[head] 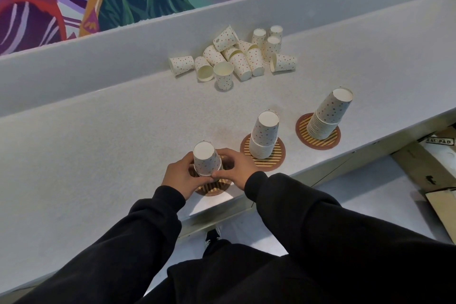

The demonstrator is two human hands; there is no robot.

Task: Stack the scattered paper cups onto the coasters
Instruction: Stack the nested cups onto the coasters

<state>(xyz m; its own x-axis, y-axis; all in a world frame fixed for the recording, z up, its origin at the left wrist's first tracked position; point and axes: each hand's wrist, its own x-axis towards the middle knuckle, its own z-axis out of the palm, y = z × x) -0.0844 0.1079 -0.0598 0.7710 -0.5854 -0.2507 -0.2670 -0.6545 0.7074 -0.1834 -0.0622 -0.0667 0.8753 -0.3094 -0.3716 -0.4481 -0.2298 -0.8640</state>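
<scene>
An upside-down dotted paper cup stack (pixel 206 161) stands on the near coaster (pixel 212 189), a round striped mat at the counter's front edge. My left hand (pixel 181 176) and my right hand (pixel 235 169) curl around the base of this stack from both sides. Two more upside-down stacks stand to the right: a middle stack (pixel 265 134) on its coaster (pixel 277 155) and a taller, leaning far stack (pixel 329 115) on its coaster (pixel 334 137). Several scattered cups (pixel 234 57) lie or stand in a pile near the back ledge.
The pale counter (pixel 98 155) ends in a raised back ledge (pixel 123 39) under a colourful mural. Cardboard boxes (pixel 431 168) sit on the floor at the right, below the counter edge. My shoe (pixel 212 237) shows beneath the counter.
</scene>
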